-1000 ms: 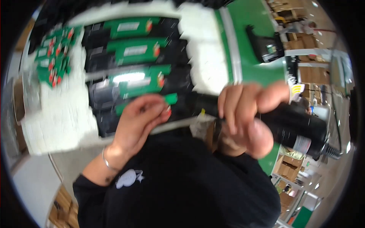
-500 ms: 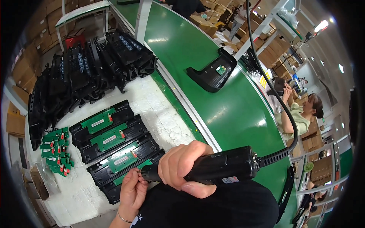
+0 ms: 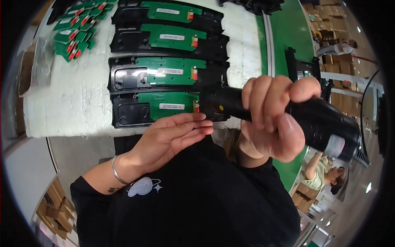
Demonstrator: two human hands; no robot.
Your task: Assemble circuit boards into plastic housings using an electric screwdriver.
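My right hand [image 3: 275, 111] is wrapped round a black electric screwdriver [image 3: 329, 127]. The tool lies nearly level, its narrow end pointing left over the nearest black plastic panel [image 3: 131, 114]. Its tip is near the upper right part of the green circuit board [image 3: 168, 100] on that panel; whether it touches is unclear. My left hand [image 3: 177, 133] is open at the panel's front edge, its fingers stretched to the right beside the red and white connector [image 3: 196, 107]. No object shows in it. More black panels, each with a green board, lie in a row behind.
A pile of loose green circuit boards [image 3: 74, 35] sits at the back left of the white padded bench top [image 3: 78, 103]. Black plastic parts [image 3: 259, 5] are at the far edge. Beyond a metal rail [image 3: 268, 45] runs a green conveyor [image 3: 290, 26]. A co-worker [image 3: 325, 171] is at the right.
The view has turned and moved over the panels. My left fingers have left the screwdriver tip and straightened out. The screwdriver, still in my right hand, now points over the nearest panel.
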